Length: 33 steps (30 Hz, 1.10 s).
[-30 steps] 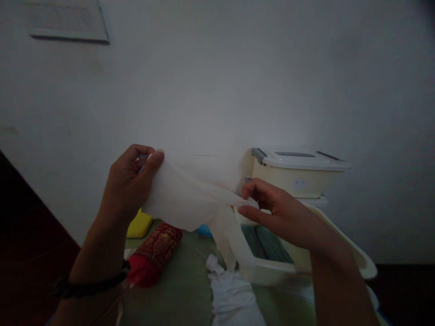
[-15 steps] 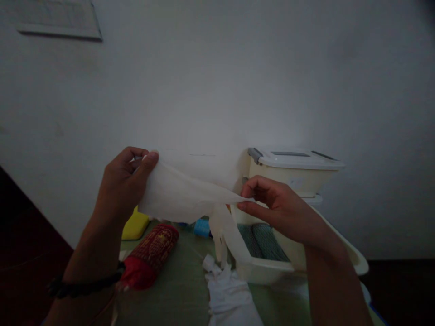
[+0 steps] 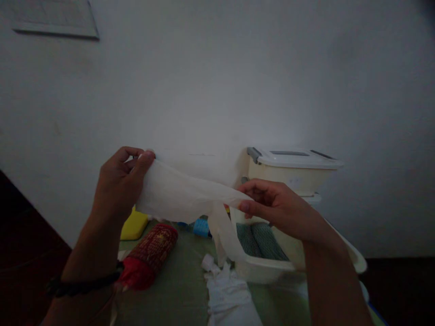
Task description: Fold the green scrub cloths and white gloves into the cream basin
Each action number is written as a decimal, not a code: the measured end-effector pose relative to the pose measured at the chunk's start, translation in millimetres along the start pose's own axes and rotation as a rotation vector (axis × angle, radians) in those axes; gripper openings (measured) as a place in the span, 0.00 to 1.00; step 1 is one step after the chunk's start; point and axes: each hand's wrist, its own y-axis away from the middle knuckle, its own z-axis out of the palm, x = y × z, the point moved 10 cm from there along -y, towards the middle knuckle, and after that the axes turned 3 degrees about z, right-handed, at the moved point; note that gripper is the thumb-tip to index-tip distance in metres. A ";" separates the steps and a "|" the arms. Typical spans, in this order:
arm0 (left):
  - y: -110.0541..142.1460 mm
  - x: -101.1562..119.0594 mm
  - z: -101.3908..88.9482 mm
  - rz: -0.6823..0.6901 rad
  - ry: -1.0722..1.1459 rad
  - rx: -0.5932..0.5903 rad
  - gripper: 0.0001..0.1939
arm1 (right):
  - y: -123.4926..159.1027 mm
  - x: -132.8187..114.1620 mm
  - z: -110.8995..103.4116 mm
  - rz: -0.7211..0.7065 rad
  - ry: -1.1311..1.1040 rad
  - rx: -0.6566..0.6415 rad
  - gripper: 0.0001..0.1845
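Note:
Between my two hands a thin, white, soft sheet (image 3: 180, 192) is stretched in the air; narrow strips of it dangle near its right end. Whether it is cloth, paper or film I cannot tell. My left hand (image 3: 124, 179) pinches its upper left corner between thumb and fingers. Lower and to the right, my right hand (image 3: 272, 203) pinches the narrowed right end. Below the dangling strips lies a crumpled white fabric-like piece (image 3: 229, 294) on the green surface (image 3: 176, 280). It cannot be made out whether the two are joined.
Under my right forearm stands a cream bin (image 3: 268, 269) with dark green knitted-looking material (image 3: 260, 240) inside. A lidded storage box (image 3: 285, 176) is behind it by the wall. Left lie a red patterned package (image 3: 151, 256), a yellow object (image 3: 135, 225) and a bottle with blue label (image 3: 201, 227).
The view has shifted slightly, so everything sits a little further left. The sheet is still held at both ends; its right end looks wider than half a second ago. The blue-labelled bottle shows more.

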 end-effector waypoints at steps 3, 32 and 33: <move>-1.1 0.0 -2.1 0.023 0.046 0.031 0.06 | -0.2 -1.5 -8.2 -0.027 -0.004 0.065 0.08; 2.0 3.7 -6.6 0.040 0.074 0.102 0.07 | -0.4 8.0 -16.7 0.041 -0.047 0.117 0.10; 1.8 3.4 -5.7 0.040 0.092 0.095 0.07 | -0.6 6.9 -17.6 0.030 -0.033 0.126 0.10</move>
